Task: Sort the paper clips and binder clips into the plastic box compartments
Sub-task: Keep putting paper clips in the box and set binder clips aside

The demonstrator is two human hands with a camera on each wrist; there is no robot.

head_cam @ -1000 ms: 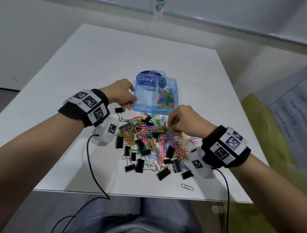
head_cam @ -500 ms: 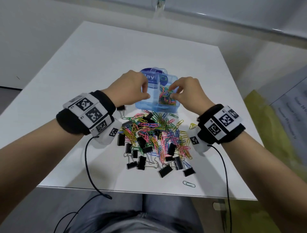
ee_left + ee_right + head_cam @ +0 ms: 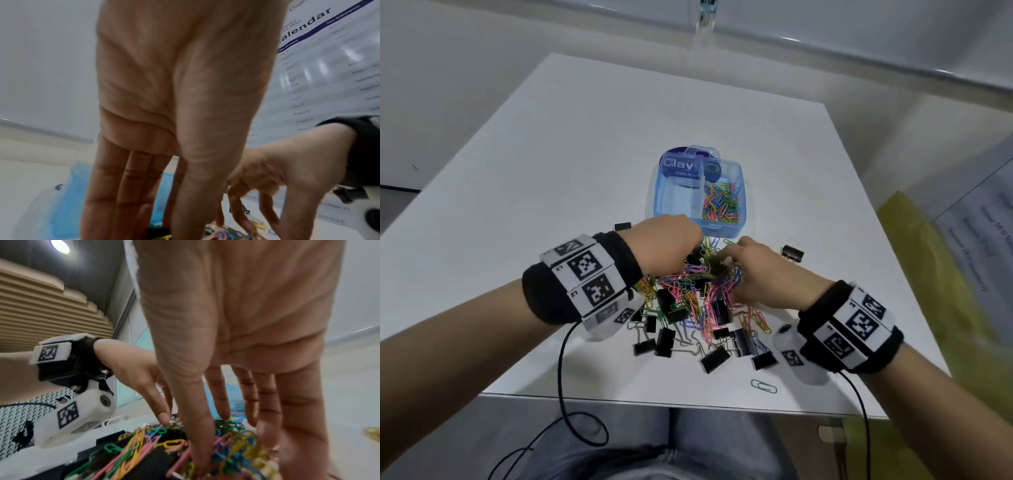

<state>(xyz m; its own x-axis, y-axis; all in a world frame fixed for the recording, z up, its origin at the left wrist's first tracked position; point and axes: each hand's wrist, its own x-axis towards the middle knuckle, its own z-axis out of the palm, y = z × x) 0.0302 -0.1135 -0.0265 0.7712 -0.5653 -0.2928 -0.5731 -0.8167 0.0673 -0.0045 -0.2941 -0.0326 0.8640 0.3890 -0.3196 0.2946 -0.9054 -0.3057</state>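
A blue plastic box (image 3: 740, 192) stands at the table's middle. Its right compartment holds coloured paper clips (image 3: 722, 205); the left compartment (image 3: 676, 202) shows no clips. In front of it lies a mixed pile (image 3: 693, 301) of coloured paper clips and black binder clips (image 3: 715, 358). My left hand (image 3: 693, 255) and right hand (image 3: 727, 262) both reach down into the far side of the pile. In the left wrist view the left hand (image 3: 164, 219) has straight fingers on the clips. In the right wrist view the right hand (image 3: 226, 443) has spread fingers dug into the clips (image 3: 144, 449).
One binder clip (image 3: 623, 226) lies alone left of the box, another (image 3: 792, 253) at the right. A single paper clip (image 3: 763, 386) lies near the table's front edge (image 3: 619, 399). A yellow-green surface (image 3: 935, 281) and a printed calendar (image 3: 983, 219) lie beyond the right edge.
Both hands have come back from the box to the pile. Half a second ago the right hand was over the right compartment and the left hand held the box.
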